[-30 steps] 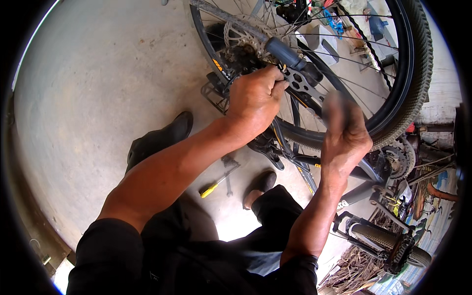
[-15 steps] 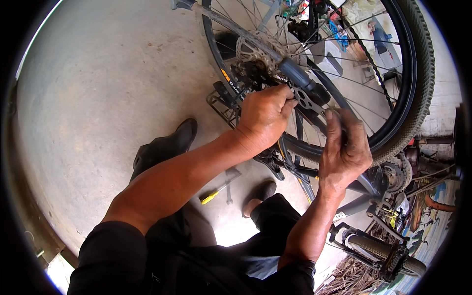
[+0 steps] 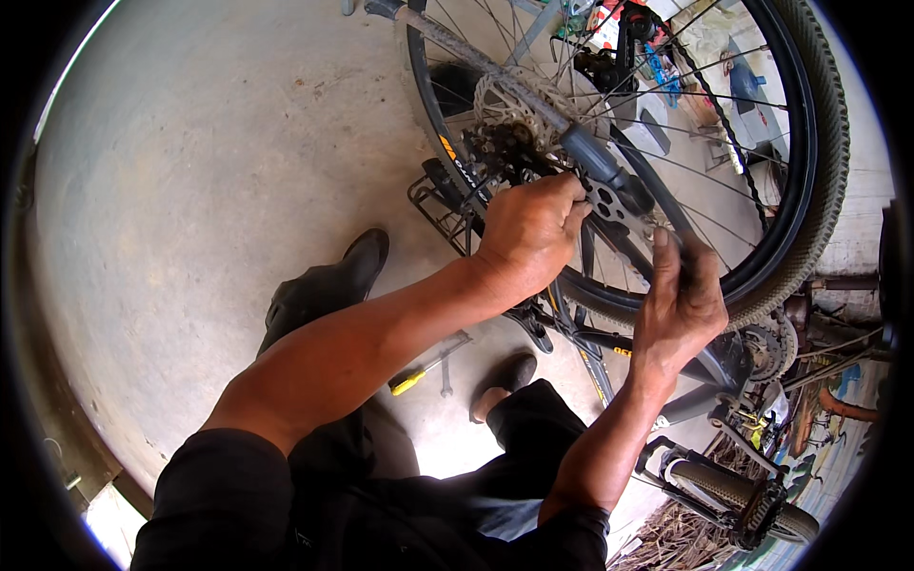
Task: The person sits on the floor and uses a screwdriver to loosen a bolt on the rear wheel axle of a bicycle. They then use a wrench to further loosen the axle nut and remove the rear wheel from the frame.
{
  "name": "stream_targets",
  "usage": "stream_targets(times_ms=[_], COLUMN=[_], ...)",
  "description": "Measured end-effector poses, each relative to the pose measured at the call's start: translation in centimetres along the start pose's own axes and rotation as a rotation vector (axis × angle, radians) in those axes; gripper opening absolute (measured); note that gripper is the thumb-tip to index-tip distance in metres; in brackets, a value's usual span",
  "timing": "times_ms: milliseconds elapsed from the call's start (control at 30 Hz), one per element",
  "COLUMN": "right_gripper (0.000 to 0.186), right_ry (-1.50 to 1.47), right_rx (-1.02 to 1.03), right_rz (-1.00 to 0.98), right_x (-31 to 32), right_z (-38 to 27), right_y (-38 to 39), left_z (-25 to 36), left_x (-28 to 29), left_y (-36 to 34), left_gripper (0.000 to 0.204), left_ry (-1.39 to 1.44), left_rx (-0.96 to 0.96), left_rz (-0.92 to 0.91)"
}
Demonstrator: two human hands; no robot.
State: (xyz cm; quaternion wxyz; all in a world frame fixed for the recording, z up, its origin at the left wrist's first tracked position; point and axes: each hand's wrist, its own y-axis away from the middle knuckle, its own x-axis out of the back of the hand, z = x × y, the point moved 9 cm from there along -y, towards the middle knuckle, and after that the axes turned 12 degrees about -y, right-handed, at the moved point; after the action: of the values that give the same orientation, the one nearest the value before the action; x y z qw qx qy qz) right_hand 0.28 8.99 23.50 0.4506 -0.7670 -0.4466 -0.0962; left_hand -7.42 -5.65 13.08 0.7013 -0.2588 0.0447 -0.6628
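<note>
A flat metal plate-like wrench with several holes (image 3: 610, 204) spans the gap between my hands, beside the upturned bicycle's wheel (image 3: 826, 152). My right hand (image 3: 681, 295) pinches its near right end between thumb and fingers. At its other end my left hand (image 3: 535, 224) is closed, thumb against curled fingers; the wrist hides what lies under it. Just beyond the left hand are the dark hub parts and the brake disc (image 3: 497, 103). A grey rod with a dark sleeve (image 3: 592, 154) slants across the spokes above the wrench.
On the floor between my feet lie a yellow-handled screwdriver (image 3: 409, 383) and a metal spanner (image 3: 447, 379). A black rear rack (image 3: 436, 205) stands left of the wheel. Another bicycle wheel (image 3: 724, 483) and dry sticks (image 3: 671, 533) lie at lower right. Boxes and bags sit behind the spokes.
Both hands and the wrench have shifted slightly right in the picture, along with the bicycle. The grips look the same.
</note>
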Motion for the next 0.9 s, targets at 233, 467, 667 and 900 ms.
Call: stream_targets(times_ms=[233, 467, 667, 900], right_gripper=[0.014, 0.013, 0.011, 0.02], right_ry=[0.019, 0.121, 0.152, 0.194], right_rx=[-0.042, -0.09, 0.051, 0.282], right_rz=[0.009, -0.063, -0.053, 0.041], right_x=[0.7, 0.7, 0.7, 0.2], right_z=[1.4, 2.0, 0.4, -2.6], right_y=[1.0, 1.5, 0.9, -0.4], left_z=[-0.1, -0.5, -0.1, -1.3], left_x=[-0.1, -0.3, -0.2, -0.9], left_y=[0.2, 0.3, 0.1, 0.2], left_gripper=[0.01, 0.007, 0.006, 0.001], left_ry=[-0.01, 0.021, 0.027, -0.034], left_rx=[-0.008, 0.022, -0.014, 0.024], left_rz=[0.037, 0.024, 0.025, -0.063])
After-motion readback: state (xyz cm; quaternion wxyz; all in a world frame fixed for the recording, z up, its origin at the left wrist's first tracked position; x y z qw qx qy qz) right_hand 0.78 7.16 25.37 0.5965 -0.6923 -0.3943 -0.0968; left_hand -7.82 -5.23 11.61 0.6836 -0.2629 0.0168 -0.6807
